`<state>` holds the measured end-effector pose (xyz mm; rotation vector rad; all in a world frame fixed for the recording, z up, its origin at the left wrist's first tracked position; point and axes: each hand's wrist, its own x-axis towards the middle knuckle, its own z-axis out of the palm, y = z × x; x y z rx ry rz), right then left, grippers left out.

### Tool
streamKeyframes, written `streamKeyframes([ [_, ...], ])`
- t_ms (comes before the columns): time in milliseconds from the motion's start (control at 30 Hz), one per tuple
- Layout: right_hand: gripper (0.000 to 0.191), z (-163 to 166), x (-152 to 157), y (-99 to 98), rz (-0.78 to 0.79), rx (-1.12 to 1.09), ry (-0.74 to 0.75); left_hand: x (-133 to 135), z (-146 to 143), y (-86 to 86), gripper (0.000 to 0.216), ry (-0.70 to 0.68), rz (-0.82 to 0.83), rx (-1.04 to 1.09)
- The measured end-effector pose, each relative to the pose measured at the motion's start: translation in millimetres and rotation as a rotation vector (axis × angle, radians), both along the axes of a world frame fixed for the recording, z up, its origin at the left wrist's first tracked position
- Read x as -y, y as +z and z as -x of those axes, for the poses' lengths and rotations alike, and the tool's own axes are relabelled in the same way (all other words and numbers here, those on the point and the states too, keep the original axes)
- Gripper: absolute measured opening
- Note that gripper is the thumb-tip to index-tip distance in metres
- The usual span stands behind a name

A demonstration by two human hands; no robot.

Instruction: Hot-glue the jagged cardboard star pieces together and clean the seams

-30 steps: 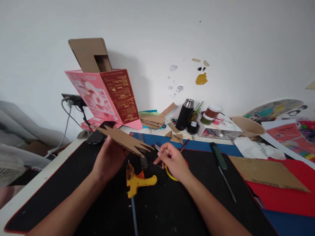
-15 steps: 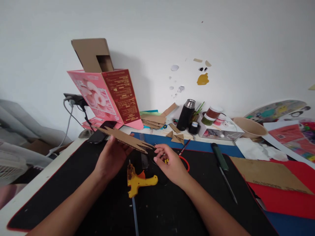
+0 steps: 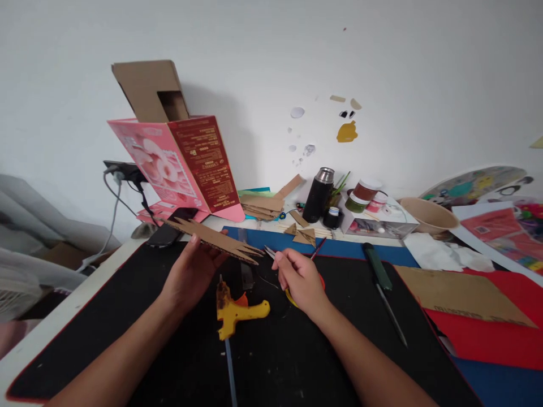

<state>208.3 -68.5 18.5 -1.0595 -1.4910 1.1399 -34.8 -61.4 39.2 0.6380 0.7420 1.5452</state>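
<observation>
My left hand (image 3: 193,271) pinches a flat piece of cardboard (image 3: 216,240) from below and the side. Pointed, notched cuts show at both its ends. To its right, my right hand (image 3: 299,277) is closed around a pair of scissors (image 3: 270,252). Their metal tips point left at the notched end of the cardboard, a small gap away. Part of the red and yellow handles is covered by my fingers. Below and between my hands, a yellow glue gun (image 3: 237,311) lies on the black mat with a glue stick trailing from it.
A pink box (image 3: 169,164) stands at the back left beside a phone (image 3: 165,234). Cardboard scraps (image 3: 263,206), a black flask (image 3: 319,195) and paint jars (image 3: 360,200) line the wall. A green-handled knife (image 3: 377,268) lies on the right; a cardboard sheet (image 3: 462,294) rests on red paper.
My right hand has closed around the scissors and raised them, so their blades now show beside the cardboard. My left hand still holds the cardboard in nearly the same place.
</observation>
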Motion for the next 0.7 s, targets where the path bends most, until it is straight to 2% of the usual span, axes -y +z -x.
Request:
streamKeyframes([
  [67, 0.045, 1, 1, 0.1, 0.007, 0.003, 0.035, 0, -1, -0.5, 0.037, 0.005, 0.000, -0.004],
  [167, 0.031, 2, 3, -0.3, -0.007, 0.043, 0.066, 0, -1, -0.5, 0.042, 0.005, 0.006, -0.014],
  [433, 0.018, 3, 4, -0.1, -0.189, 0.297, -0.049, 1, -3, -7.8, 0.052, -0.020, 0.049, -0.057],
  [567, 0.019, 2, 6, -1.3, -0.313, 0.513, -0.065, 2, -6, -14.3, 0.053, -0.047, 0.052, -0.088],
  [700, 0.021, 0, 6, -2.8, -0.425, 0.601, -0.081, 3, -7, -17.5, 0.053, -0.055, 0.042, -0.107],
])
